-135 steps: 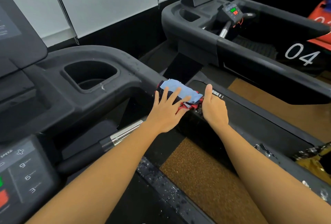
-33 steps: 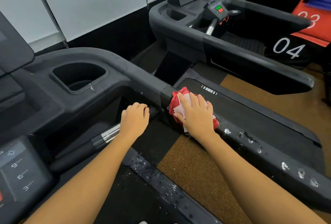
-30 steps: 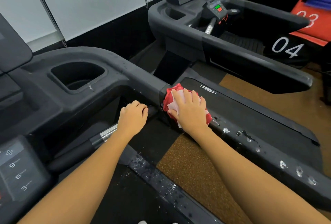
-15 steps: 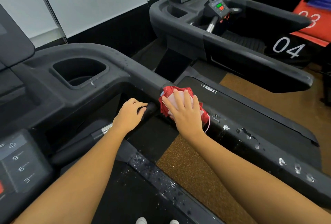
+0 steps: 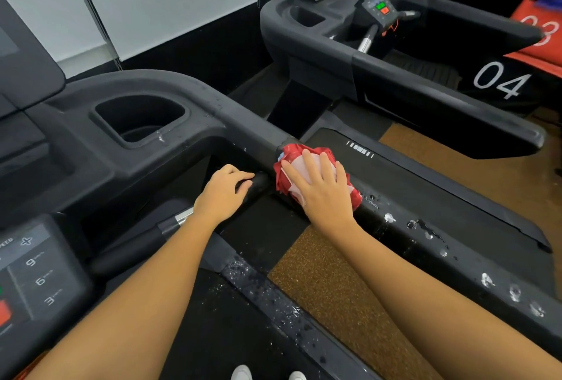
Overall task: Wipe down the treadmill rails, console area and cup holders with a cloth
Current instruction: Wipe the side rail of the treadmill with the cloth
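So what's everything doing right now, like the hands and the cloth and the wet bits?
cloth, bunched up on the rail, under the right hand.
right hand, flat, fingers spread, pressing the cloth.
left hand, curled round the handlebar.
rail, wet with drops.
foam blobs, white, sitting on the rail, not yet wiped.
cup holder, white streak at its rim.

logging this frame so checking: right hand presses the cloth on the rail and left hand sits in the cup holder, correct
Not quite. The left hand is not in the cup holder; it grips the handlebar below the rail. The right hand does press the cloth on the rail. The head view shows this.
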`<state>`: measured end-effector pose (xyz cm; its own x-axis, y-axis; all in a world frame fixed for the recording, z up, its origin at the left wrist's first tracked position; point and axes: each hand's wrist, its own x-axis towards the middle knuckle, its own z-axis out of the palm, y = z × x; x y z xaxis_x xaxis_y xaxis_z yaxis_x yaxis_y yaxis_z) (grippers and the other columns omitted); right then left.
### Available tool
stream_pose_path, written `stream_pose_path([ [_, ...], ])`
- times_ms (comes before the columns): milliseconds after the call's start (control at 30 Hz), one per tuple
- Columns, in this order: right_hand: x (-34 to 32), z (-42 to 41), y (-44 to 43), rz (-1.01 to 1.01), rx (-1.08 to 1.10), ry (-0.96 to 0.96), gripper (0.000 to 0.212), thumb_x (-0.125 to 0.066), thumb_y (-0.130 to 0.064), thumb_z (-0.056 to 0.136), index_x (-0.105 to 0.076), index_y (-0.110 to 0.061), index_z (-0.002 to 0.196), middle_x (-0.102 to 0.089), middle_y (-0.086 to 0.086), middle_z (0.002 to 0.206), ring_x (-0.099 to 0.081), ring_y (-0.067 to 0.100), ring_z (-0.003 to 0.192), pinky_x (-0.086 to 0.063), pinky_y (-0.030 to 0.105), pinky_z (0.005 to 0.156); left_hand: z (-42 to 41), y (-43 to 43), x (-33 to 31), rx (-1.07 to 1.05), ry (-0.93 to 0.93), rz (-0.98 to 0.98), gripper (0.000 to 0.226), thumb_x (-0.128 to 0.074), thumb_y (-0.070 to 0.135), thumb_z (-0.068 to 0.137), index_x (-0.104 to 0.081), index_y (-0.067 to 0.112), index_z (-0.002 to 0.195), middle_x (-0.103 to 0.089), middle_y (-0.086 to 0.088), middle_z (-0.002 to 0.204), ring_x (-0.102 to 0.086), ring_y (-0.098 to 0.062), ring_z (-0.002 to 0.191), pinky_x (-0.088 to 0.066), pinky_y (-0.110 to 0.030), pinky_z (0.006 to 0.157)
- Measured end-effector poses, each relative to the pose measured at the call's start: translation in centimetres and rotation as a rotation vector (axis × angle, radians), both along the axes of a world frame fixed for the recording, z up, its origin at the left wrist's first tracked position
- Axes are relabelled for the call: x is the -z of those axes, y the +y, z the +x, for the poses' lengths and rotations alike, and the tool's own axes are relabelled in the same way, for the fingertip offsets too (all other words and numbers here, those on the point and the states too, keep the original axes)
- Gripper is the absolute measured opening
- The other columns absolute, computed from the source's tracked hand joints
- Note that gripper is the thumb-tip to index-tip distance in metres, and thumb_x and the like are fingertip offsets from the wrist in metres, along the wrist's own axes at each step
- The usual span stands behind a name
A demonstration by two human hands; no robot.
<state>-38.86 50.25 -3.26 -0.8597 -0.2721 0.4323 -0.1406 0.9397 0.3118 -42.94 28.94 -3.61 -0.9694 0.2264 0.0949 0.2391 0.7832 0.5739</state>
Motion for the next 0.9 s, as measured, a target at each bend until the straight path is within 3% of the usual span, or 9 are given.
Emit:
stream_pose_path([
  [233,-2.9,-4.1,-2.3,-0.261,0.108,-0.132,0.059,-0.055,-0.055,0.084,-0.041,-0.027,0.135,-0.057,0.008,0.114,-0.056,0.033,0.095,-0.044,0.042,0.078,0.1,0.2,0.0,-0.011,0.009,0.002,0.029,-0.048,0.029,0.094,-0.061,0.023,0.12,-0.053,0.003,0.11,-0.05,-0.012,0.099,-0.043,-0.027,0.077],
  [333,-4.2,-5.7,-2.5,-0.376,0.141,-0.303,0.065,-0.039,-0.066,0.086,-0.036,-0.025,0.136,-0.058,0.008,0.115,-0.055,0.032,0.103,-0.041,0.043,0.085,0.0,0.1,0.1,-0.006,0.007,-0.003,0.029,-0.048,0.03,0.094,-0.06,0.023,0.121,-0.053,0.003,0.11,-0.05,-0.012,0.099,-0.043,-0.027,0.078],
  [467,-4.8,-6.7,-2.9,-0.544,0.214,-0.419,0.067,-0.031,-0.069,0.087,-0.039,-0.023,0.136,-0.057,0.008,0.119,-0.052,0.034,0.109,-0.037,0.046,0.091,-0.1,0.1,0.0,0.0,-0.006,0.003,0.029,-0.049,0.03,0.094,-0.06,0.023,0.121,-0.053,0.003,0.111,-0.05,-0.012,0.099,-0.045,-0.029,0.08],
  [567,-4.0,-5.9,-3.2,-0.487,0.214,-0.253,0.055,-0.031,-0.058,0.094,-0.047,-0.017,0.126,-0.06,0.007,0.11,-0.055,0.031,0.099,-0.039,0.042,0.083,-0.1,0.1,0.0,0.0,-0.013,0.013,0.029,-0.049,0.029,0.094,-0.06,0.023,0.12,-0.053,0.003,0.111,-0.051,-0.013,0.1,-0.046,-0.03,0.082],
  [667,-2.2,-4.5,-3.2,-0.264,0.198,-0.076,0.051,-0.043,-0.055,0.091,-0.051,-0.016,0.124,-0.062,0.006,0.101,-0.057,0.028,0.087,-0.043,0.04,0.076,-0.3,0.0,0.1,0.007,-0.012,0.012,0.029,-0.05,0.029,0.094,-0.06,0.023,0.12,-0.052,0.004,0.111,-0.05,-0.013,0.102,-0.044,-0.028,0.082],
  [767,-1.4,-4.3,-2.8,-0.196,0.199,-0.044,0.054,-0.049,-0.056,0.087,-0.052,-0.017,0.123,-0.061,0.006,0.1,-0.057,0.027,0.084,-0.046,0.039,0.074,-0.4,0.0,0.1,0.009,-0.014,0.016,0.029,-0.049,0.03,0.094,-0.06,0.023,0.12,-0.052,0.004,0.109,-0.05,-0.012,0.1,-0.042,-0.027,0.082],
  [900,-2.5,-4.9,-2.6,-0.264,0.174,-0.109,0.057,-0.039,-0.059,0.091,-0.052,-0.013,0.122,-0.063,0.008,0.098,-0.058,0.029,0.081,-0.043,0.038,0.068,-0.3,0.0,0.2,0.008,-0.008,0.017,0.029,-0.049,0.03,0.094,-0.06,0.023,0.12,-0.051,0.005,0.108,-0.047,-0.007,0.095,-0.039,-0.024,0.078],
])
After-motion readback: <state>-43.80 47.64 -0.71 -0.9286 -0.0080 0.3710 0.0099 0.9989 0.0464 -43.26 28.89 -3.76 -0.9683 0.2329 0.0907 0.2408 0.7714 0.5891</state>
